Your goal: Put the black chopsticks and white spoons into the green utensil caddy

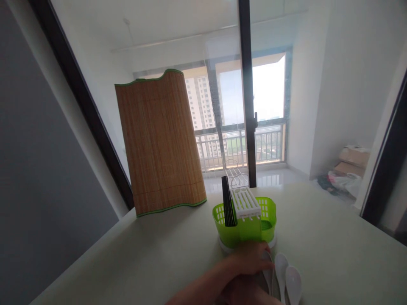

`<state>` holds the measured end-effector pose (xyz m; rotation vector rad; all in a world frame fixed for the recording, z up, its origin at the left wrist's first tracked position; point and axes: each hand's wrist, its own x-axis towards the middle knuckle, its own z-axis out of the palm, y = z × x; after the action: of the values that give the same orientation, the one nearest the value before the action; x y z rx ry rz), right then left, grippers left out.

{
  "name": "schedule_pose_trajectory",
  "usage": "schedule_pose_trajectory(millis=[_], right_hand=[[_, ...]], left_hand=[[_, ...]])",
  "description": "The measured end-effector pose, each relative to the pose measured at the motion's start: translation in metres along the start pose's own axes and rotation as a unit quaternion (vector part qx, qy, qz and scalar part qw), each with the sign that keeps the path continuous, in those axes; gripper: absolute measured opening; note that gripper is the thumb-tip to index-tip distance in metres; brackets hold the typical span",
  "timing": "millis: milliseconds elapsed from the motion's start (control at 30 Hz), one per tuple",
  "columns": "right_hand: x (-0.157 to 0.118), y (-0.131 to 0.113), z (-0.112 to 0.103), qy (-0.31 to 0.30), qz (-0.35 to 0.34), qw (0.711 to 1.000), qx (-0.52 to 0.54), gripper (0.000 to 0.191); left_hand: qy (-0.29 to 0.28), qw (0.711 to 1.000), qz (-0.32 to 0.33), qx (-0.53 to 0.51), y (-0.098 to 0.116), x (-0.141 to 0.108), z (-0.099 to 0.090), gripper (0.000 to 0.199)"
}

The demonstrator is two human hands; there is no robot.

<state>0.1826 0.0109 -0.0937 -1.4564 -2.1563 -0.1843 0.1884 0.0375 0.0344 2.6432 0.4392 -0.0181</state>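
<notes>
My left hand [252,257] reaches in from the lower left, in front of a green utensil basket [248,233]. Its fingers are closed around a white spoon [267,271]. Below it, my right hand [244,292] is mostly covered by the left forearm and cut off by the bottom edge, so its fingers do not show. Beside the held spoon lie two more white spoons, one [281,267] nearer and another [294,281] farther right. Black chopsticks [228,203] stand in the basket's left part. A white slotted holder with small hooks [245,202] tops its middle.
A bamboo mat with green edging [162,144] stands upright at the back left of the pale table [152,250]. Behind the table are a dark-framed glass door [247,93] and a white wire rack [237,176]. Boxes and bags [348,169] lie at the far right.
</notes>
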Motion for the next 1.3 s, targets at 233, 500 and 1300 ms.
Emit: schedule_pose_trajectory(millis=[233, 500, 1300], right_hand=[[-0.013, -0.002, -0.016, -0.079, -0.145, 0.986, -0.034, 0.015], [-0.012, -0.003, -0.032, 0.042, -0.212, 0.976, -0.008, 0.032], [0.000, 0.007, -0.083, 0.123, 0.230, 0.939, 0.222, 0.020]], left_hand=[[0.022, 0.995, -0.084, 0.058, -0.023, -0.021, -0.001, 0.041], [0.027, 0.991, -0.128, 0.032, -0.040, -0.044, -0.005, 0.020], [0.347, 0.915, -0.025, 0.205, -0.029, -0.119, -0.064, 0.022]])
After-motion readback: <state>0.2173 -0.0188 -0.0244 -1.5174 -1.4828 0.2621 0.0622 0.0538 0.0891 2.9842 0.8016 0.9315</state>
